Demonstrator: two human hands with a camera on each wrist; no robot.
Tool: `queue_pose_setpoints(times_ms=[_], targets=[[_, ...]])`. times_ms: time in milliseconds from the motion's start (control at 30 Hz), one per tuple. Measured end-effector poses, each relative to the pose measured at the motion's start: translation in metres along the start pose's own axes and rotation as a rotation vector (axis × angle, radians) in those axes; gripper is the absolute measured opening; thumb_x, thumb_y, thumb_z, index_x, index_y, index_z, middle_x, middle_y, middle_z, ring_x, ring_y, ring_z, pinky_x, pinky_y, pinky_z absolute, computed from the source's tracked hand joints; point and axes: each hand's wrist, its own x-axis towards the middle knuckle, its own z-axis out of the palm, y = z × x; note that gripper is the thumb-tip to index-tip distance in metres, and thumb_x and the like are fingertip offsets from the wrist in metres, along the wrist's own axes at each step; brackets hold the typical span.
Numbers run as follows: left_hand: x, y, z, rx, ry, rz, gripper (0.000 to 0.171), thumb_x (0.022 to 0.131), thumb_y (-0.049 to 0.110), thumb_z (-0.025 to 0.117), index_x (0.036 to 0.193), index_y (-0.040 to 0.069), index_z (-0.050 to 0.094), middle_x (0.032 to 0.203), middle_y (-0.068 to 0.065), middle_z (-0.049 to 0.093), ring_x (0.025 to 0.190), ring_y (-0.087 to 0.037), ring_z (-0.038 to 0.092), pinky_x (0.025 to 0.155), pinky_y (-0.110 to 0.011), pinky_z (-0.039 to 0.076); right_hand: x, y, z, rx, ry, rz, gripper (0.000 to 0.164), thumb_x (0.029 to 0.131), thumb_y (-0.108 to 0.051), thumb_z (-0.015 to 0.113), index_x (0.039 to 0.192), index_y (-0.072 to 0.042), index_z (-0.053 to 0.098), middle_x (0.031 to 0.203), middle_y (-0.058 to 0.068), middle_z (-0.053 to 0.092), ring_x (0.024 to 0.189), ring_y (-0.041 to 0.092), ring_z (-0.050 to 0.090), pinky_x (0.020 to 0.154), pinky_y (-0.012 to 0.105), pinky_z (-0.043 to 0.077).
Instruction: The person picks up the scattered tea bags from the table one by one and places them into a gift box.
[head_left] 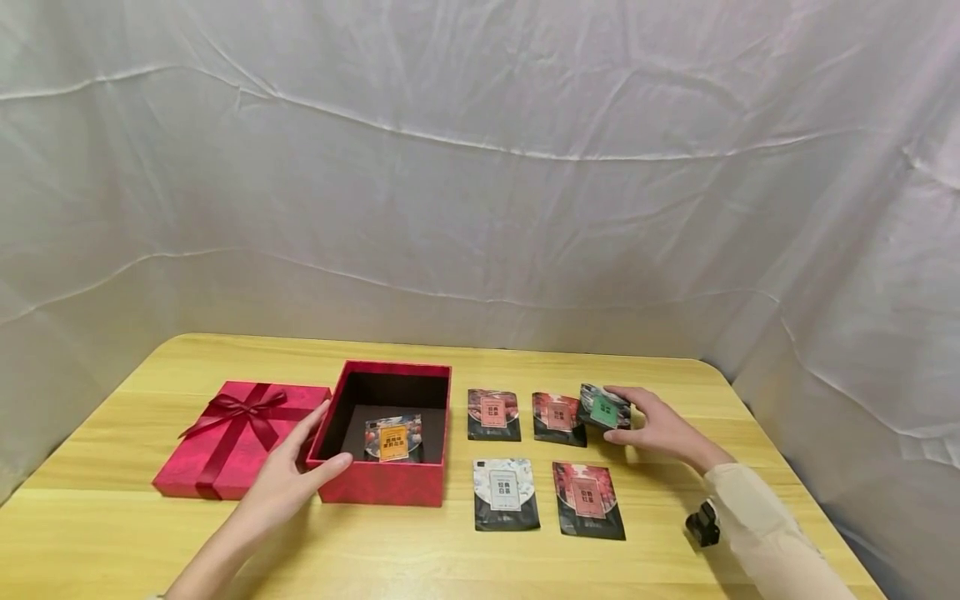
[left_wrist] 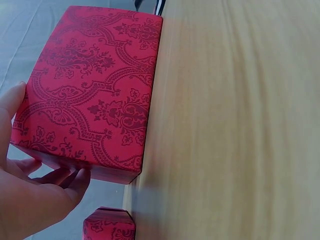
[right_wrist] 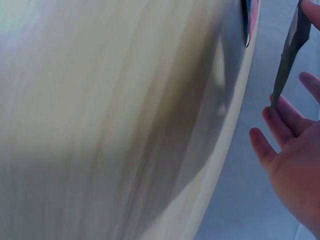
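Observation:
My left hand is at the near-left corner of an open red gift box. In the left wrist view its thumb lies by the top rim and its loosely bent fingers touch the side wall. Inside the box rests a packet with an orange label. At the right, my right hand pinches a black tea packet with a green label, tilted and lifted off the table. The right wrist view shows this packet edge-on between thumb and fingertips.
Two red-label packets lie in the back row. In front are a white-label packet and another red-label packet. The red lid with a ribbon bow sits left of the box. A black device is by the right sleeve.

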Motion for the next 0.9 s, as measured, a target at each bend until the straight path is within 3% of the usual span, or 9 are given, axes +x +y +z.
queue_pose_setpoints(times_ms=[200,900], targets=[[0.000,0.000,0.000,-0.002,0.001,0.015,0.082,0.093,0.027,0.066,0.156,0.018,0.016,0.150,-0.022,0.032,0.131,-0.042,0.037,0.096,-0.061,0.039,-0.001,-0.012,0.002,-0.021,0.030,-0.028,0.076,0.081,-0.041,0.075,0.143,-0.006,0.046,0.140,0.025,0.044,0.126,0.045,0.039,0.097,0.068,0.031],[0.000,-0.001,0.001,0.009,0.001,0.016,0.081,0.092,0.028,0.066,0.156,0.018,0.017,0.151,-0.021,0.031,0.135,-0.042,0.031,0.098,-0.067,0.032,-0.002,-0.055,0.003,-0.056,0.024,-0.142,0.074,0.080,-0.040,0.077,0.141,-0.009,0.050,0.140,0.021,0.045,0.127,0.041,0.039,0.097,0.067,0.032]])
